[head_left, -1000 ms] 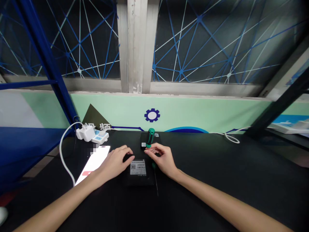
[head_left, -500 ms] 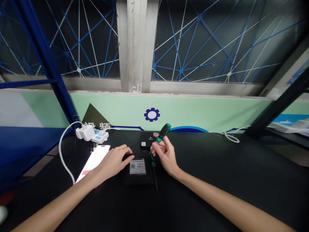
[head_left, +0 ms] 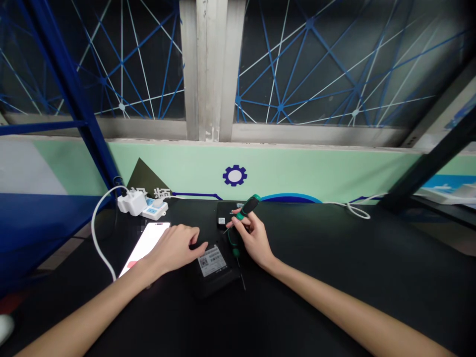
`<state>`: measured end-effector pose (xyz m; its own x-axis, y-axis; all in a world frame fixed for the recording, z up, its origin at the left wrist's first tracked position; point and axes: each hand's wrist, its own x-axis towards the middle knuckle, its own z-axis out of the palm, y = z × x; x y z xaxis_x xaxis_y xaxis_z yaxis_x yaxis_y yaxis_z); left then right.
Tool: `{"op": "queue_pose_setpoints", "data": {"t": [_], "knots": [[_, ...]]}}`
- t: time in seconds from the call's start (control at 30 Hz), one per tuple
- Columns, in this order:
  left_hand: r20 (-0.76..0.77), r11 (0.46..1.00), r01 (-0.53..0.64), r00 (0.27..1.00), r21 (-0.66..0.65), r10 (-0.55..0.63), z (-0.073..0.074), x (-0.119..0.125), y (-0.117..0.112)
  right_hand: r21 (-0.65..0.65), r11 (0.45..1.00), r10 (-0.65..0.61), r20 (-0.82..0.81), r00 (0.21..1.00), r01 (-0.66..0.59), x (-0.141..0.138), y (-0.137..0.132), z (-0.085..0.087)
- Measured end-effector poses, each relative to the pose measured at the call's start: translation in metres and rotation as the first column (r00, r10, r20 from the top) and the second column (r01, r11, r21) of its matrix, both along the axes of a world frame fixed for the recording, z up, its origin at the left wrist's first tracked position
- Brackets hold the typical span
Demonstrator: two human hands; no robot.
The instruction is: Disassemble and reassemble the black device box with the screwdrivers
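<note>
My right hand (head_left: 253,240) is closed around a green-and-black screwdriver (head_left: 247,208), held tilted with its handle up to the right and its tip down to the left. My left hand (head_left: 174,249) rests on the left edge of a flat black box (head_left: 213,270) with a white label, fingers curled on it. The box lies turned at an angle on the black table (head_left: 334,277). A second thin screwdriver (head_left: 238,265) lies on the table at the box's right side. A smaller black box (head_left: 223,214) sits just behind.
A lit phone (head_left: 145,243) lies left of my left hand. Behind it a white charger and power strip (head_left: 143,206) with a white cable (head_left: 97,233). Another white cable (head_left: 355,210) lies far right. A blue frame post (head_left: 78,99) stands at the left.
My right hand lifted the screwdriver from upright on the box and tilted it. The labelled black box has been turned counter-clockwise under my left hand.
</note>
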<state>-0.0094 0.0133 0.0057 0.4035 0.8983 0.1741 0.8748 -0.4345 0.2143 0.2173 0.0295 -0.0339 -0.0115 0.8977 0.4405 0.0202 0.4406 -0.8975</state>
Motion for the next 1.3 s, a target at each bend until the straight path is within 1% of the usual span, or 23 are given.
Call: {"op": "queue_pose_setpoints", "data": {"t": [0.17,0.3,0.47,0.67,0.87,0.97,1.07,1.13,1.3], "knots": [[-0.035,0.999,0.048,0.998,-0.022,-0.049,0.006,-0.001,-0.001,-0.027,0.999,0.033,-0.018,0.999,-0.033,0.0,0.002,-0.003],[-0.056,0.998,0.055,0.997,-0.032,-0.057,0.009,-0.001,-0.002,-0.03,1.0,-0.003,-0.02,1.0,0.003,-0.001,0.003,-0.003],[-0.071,0.999,0.035,0.997,-0.023,-0.036,0.01,0.0,-0.004,0.015,0.998,-0.053,0.002,0.999,0.053,-0.002,0.002,-0.001],[-0.064,0.999,0.035,0.997,-0.033,-0.038,0.006,0.0,-0.003,0.049,0.994,-0.099,0.042,0.994,0.097,-0.001,0.002,-0.002],[-0.032,0.999,-0.033,0.999,0.006,0.033,-0.004,0.001,0.0,0.032,0.999,-0.034,0.051,0.998,0.033,0.0,0.005,-0.007],[-0.023,1.0,-0.019,1.0,0.0,0.019,-0.008,0.001,0.0,0.036,0.999,-0.028,0.1,0.995,0.025,0.0,0.004,-0.007],[-0.03,0.999,0.028,0.999,-0.021,-0.029,-0.008,0.001,-0.001,0.065,0.996,-0.066,0.169,0.983,0.056,-0.001,0.001,-0.003],[-0.038,0.999,0.04,0.998,-0.028,-0.041,-0.008,0.001,-0.001,0.085,0.993,-0.095,0.187,0.978,0.08,-0.001,0.0,-0.001],[-0.069,1.0,-0.002,0.998,-0.016,0.001,-0.008,0.001,-0.001,0.084,0.989,-0.138,0.169,0.976,0.125,-0.001,0.002,-0.001]]}}
